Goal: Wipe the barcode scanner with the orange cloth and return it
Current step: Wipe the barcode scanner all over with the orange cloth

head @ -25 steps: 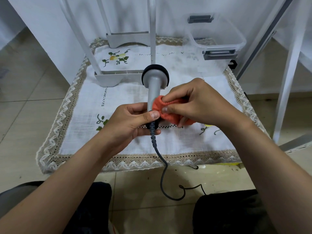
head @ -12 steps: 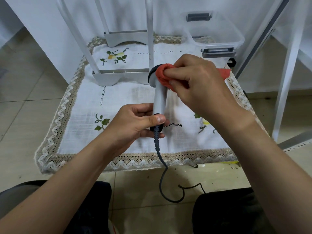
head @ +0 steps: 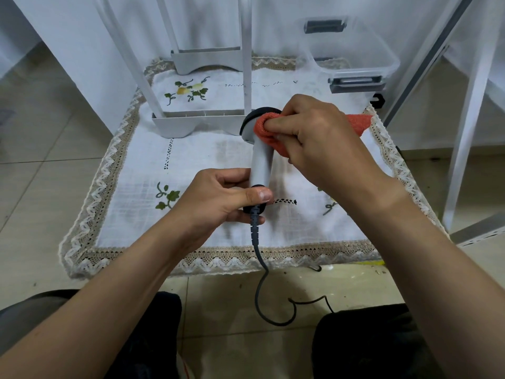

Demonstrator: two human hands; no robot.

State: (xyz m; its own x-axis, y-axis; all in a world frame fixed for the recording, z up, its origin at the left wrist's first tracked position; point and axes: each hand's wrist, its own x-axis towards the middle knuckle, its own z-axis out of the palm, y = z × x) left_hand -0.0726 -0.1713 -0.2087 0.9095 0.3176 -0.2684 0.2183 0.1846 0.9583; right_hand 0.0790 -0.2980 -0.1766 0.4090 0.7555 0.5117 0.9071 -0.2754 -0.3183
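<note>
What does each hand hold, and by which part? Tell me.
The left hand grips the barcode scanner by the bottom of its handle, just above the cable. The right hand pinches the bunched orange cloth against the scanner's head.

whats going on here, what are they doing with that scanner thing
A person is cleaning a barcode scanner over a small table covered with an embroidered cloth. The left hand grips the bottom of the grey handle, just above where the cable comes out. The right hand presses a bunched orange cloth against the scanner's head. The scanner is held off the table, so it has not yet been put back.
</note>
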